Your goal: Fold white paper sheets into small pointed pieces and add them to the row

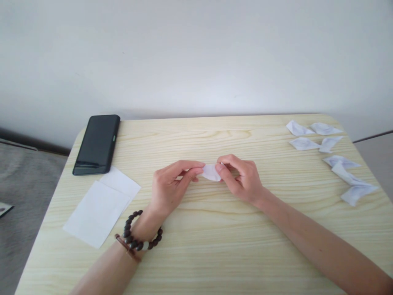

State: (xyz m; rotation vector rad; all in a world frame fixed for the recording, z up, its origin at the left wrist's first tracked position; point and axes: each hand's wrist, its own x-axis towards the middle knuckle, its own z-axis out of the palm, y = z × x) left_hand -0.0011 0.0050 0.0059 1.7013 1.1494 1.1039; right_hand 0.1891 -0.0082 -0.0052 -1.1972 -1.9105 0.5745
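A small folded piece of white paper (211, 172) is held between my two hands, over the middle of the table. My left hand (173, 180) pinches its left end between thumb and fingers. At the other end, my right hand (241, 176) grips the paper with the thumb on top. The fingertips cover both ends, so the full shape of the fold is hidden. Dark beads and a thin brown band circle my left wrist.
Flat white paper sheets (96, 213) overlap on the left side of the wooden table (215, 254). Beyond them lies a black phone (97, 143). Several folded white paper pieces (303, 143) are spread along the right edge. A white wall (196, 57) stands behind the table.
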